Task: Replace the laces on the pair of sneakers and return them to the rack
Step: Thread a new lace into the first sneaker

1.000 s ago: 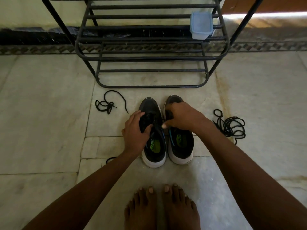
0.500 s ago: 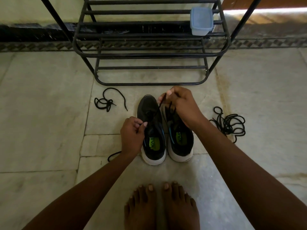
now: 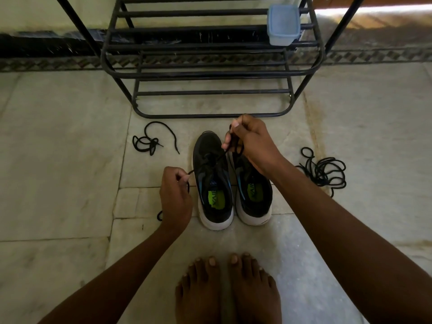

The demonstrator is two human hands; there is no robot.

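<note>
Honestly, the worry is uneven ends: the left hand pinches one end of the lace low beside the left sneaker, while the right hand pinches the other end higher, over the toe of the right sneaker. If one pull outruns the other, I'd guess one side comes up short and the lace may slip out of an eyelet. A hard tug could also drag the light shoe across the floor.

Both sneakers are black with white soles and bright green insoles, side by side on the floor before the black rack, toes toward it. A loose lace lies to the left, a tangled bundle to the right.
</note>
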